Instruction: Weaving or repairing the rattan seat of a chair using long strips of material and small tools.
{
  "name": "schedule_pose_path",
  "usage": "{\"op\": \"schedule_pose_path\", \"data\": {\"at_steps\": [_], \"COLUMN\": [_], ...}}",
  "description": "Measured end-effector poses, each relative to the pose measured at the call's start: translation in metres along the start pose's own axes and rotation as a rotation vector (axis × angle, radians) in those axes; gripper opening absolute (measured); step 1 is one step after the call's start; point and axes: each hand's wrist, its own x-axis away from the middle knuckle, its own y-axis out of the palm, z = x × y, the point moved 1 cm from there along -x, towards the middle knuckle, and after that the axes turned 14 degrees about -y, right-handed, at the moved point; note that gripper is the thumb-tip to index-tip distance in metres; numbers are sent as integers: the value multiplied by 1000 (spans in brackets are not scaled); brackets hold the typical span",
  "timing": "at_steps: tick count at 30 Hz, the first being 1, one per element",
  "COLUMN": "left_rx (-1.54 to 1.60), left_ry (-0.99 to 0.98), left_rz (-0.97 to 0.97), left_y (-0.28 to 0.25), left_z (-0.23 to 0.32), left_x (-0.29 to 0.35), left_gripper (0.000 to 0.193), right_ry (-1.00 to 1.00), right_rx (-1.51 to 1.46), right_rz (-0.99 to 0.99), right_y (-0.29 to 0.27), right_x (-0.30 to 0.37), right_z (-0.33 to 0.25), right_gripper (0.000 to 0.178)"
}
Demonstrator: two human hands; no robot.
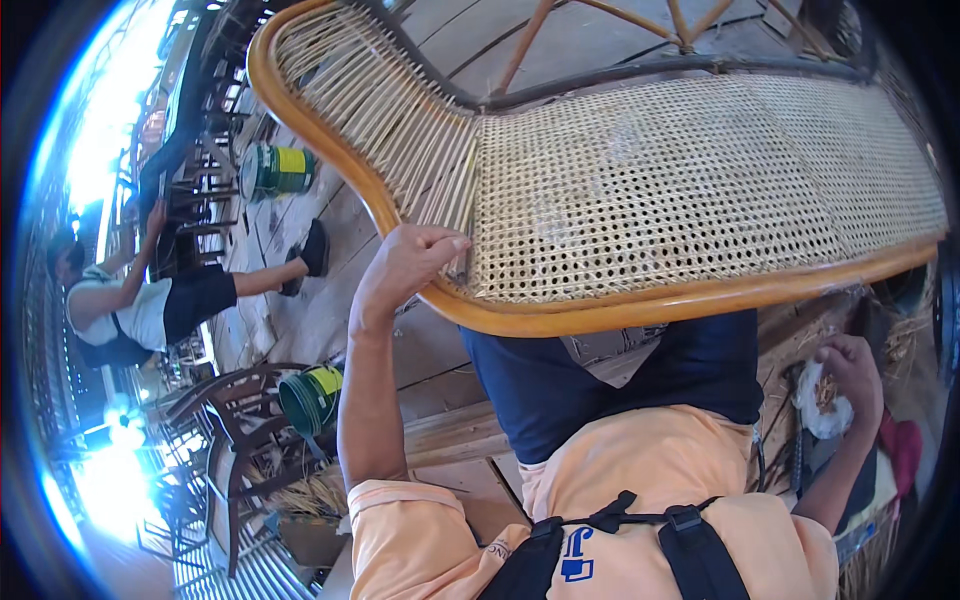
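Note:
A long curved rattan frame (pixel 590 318), honey brown, lies across in front of me. Woven cane mesh (pixel 660 180) fills its right part, and loose parallel cane strands (pixel 385 110) span its left part. My left hand (pixel 412 262) is closed over the near rail where strands and mesh meet, its thumb lying over the strands. Off to the right, apart from the frame, my right hand (pixel 853 372) has its fingers curled beside a white plastic bag (pixel 822 402) with brown fibres in it. Whatever lies inside those fingers, if anything, is too small to make out.
At the left a person (pixel 130 300) stands with an arm raised. Two green buckets with yellow labels, one farther off (pixel 278 172) and one nearer (pixel 310 397), stand on the plank floor (pixel 340 240). Dark wooden chairs (pixel 235 440) crowd the lower left. A red object (pixel 902 452) lies far right.

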Motion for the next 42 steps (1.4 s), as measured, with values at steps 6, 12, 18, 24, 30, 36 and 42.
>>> {"op": "schedule_pose_path", "data": {"at_steps": [6,12,18,24,30,36,42], "left_rx": [-10,8,49,125,-243,20,156], "left_ry": [50,56,84,48,119,133,41], "left_rz": [62,39,79,6,276,776,901], "left_y": [-2,3,-3,6,0,-9,32], "left_z": [-10,6,3,-9,-12,-23,-72], "left_x": [3,4,3,0,11,60,66], "left_gripper": [26,45,58,60,47,27,22], "right_ry": [-831,-1182,-1445,-1190,-1197,-1386,-1611], "right_rx": [292,193,223,240,226,350,331], "right_rz": [-310,-401,-517,-742,-771,-679,-514], "right_y": [101,217,275,282,293,291,304], "right_x": [-96,-222,-256,-260,-261,-258,-261], "right_z": [-196,-269,-283,-284,-286,-282,-271], "right_gripper": [18,14,13,10,10,11,11]}}
